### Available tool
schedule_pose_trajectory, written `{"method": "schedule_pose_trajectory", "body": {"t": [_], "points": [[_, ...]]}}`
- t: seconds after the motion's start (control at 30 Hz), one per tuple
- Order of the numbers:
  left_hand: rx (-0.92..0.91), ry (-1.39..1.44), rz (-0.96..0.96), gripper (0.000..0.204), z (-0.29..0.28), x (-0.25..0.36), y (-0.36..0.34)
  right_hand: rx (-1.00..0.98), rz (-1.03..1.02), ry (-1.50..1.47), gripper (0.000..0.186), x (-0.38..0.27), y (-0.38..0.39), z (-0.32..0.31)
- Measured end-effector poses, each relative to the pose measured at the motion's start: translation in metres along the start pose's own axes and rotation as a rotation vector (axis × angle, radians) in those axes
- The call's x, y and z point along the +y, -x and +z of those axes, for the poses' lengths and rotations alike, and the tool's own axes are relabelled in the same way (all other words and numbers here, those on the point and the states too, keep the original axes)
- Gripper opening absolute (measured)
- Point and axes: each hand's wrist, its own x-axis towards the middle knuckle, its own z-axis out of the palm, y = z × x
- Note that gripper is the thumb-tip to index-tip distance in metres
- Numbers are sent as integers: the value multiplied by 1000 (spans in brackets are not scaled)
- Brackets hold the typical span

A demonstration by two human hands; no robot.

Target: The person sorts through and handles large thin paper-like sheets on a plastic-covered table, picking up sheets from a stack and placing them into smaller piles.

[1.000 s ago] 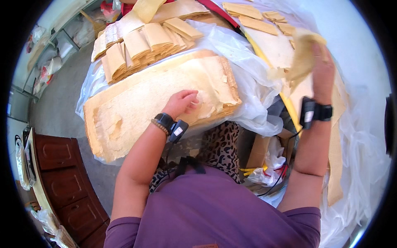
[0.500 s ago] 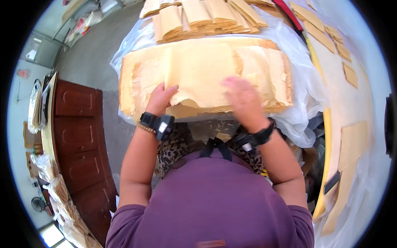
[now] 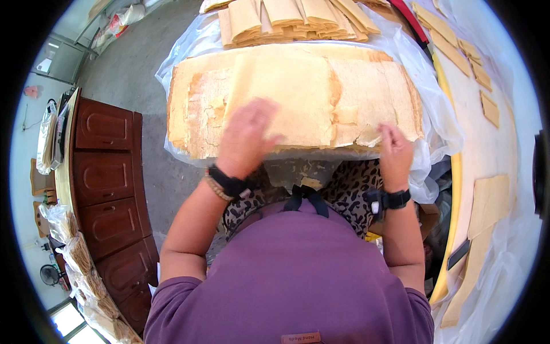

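Looking light, limp and easily torn, the tan sheet (image 3: 292,94) seems best held along the stack's (image 3: 389,86) near edge, left hand (image 3: 247,137) spread, right hand's (image 3: 395,150) grip impossible to tell.

Stack of sheets (image 3: 378,86): paper-like, matt, rough, cracked, edges ragged. Top sheet (image 3: 292,97) on the stack: same papery look, matt, visibly smoother. Folded bundles (image 3: 281,20) beyond the stack: matt, papery. Film (image 3: 441,123) under the stack: translucent plastic, crinkled, shiny. Left of the stack: cabinet (image 3: 106,178), wood-look, glossy, and floor (image 3: 126,74), matt, concrete-like. Shirt (image 3: 286,258) on near side of the stack: matt cloth.
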Motion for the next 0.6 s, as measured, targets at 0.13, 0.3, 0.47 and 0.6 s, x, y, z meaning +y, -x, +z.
{"method": "schedule_pose_trajectory", "body": {"t": [0.13, 0.3, 0.47, 0.6], "points": [[-96, 32, 145, 59, 44, 27, -8, -402, 575, -699, 36, -53, 24, 20], [-51, 71, 207, 41, 53, 25, -15, -600, 745, -1174, 50, -68, 26, 28], [41, 163, 134, 19, 66, 21, -20, -610, 783, -1424, 47, -71, 23, 30], [235, 656, -397, 17, 77, 4, -19, -578, 649, -1287, 43, -72, 22, 35]]}}
